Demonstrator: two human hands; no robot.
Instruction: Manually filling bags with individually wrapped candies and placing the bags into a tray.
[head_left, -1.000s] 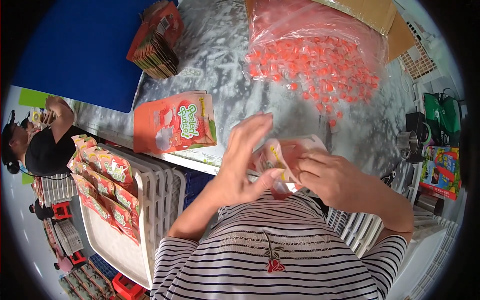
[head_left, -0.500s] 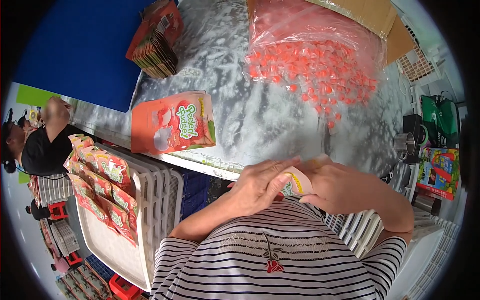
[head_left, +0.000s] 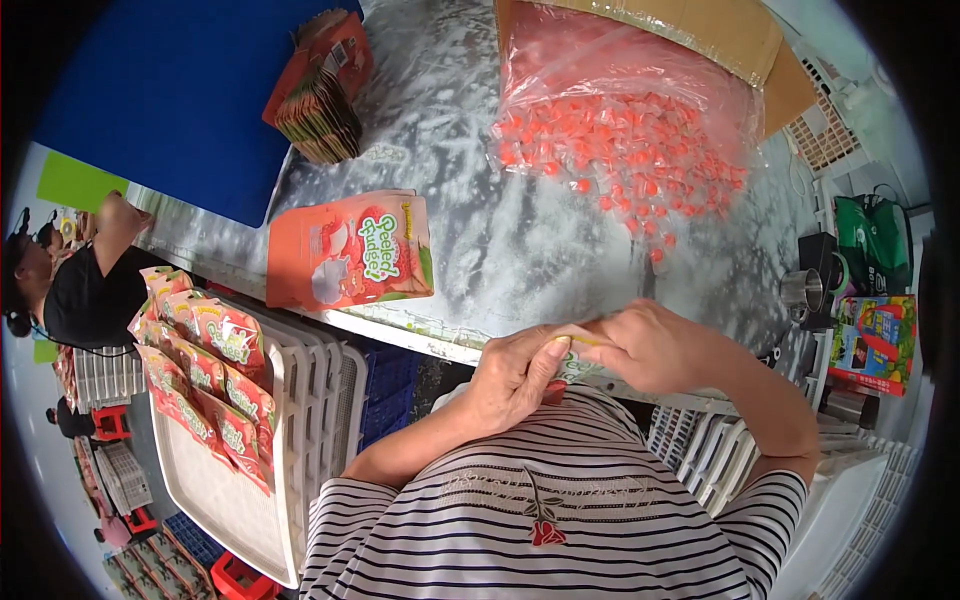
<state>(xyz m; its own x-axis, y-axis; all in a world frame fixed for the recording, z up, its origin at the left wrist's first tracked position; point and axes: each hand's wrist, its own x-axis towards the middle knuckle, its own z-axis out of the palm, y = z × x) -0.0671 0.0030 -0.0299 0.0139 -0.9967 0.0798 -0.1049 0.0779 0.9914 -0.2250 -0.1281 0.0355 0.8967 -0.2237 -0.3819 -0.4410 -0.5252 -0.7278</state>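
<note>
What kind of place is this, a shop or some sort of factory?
Most likely a small candy-packing workshop. A clear bag of loose orange sweets lies on the table, printed pouches wait there, and filled pouches line a white tray beside it.

One camera only, worn on the person's head, looking steeply down over a striped shirt [head_left: 540, 510] onto the left hand [head_left: 515, 375] and right hand [head_left: 650, 345], which sit close below the lens, just under mid-picture. Beyond the hands the grey table [head_left: 480, 230] runs to the top edge; left of them a white tray [head_left: 240, 500] lies lower down. The fisheye bends the table edge and darkens the corners.
</note>
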